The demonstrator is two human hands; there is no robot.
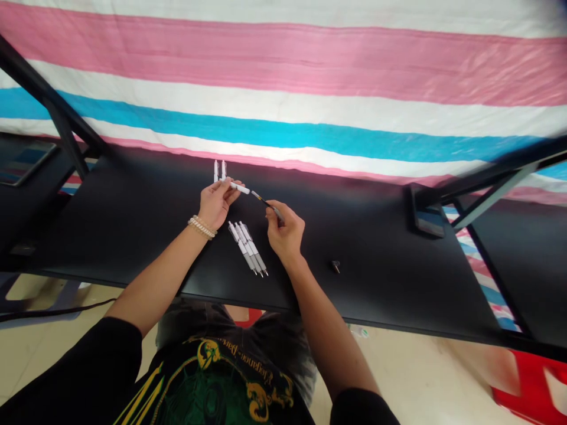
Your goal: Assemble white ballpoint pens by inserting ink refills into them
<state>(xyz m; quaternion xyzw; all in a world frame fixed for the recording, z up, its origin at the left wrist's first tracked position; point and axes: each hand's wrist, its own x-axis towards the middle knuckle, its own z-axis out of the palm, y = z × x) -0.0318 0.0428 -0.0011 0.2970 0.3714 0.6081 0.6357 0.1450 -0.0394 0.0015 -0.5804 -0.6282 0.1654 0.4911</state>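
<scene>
My left hand is closed on a white pen barrel, its open end pointing right. Opposite it, my right hand pinches the grey lower part of a pen with a dark, thin refill sticking out toward the barrel. A small gap shows between refill tip and barrel. Several white-and-grey click pens lie side by side on the black table between my forearms. Just beyond my left hand are two white pen parts, their lower ends hidden by my fingers.
A small dark object lies on the table right of my right forearm. Black metal supports stand at both sides, with a striped pink, white and blue sheet behind. A red stool is at lower right.
</scene>
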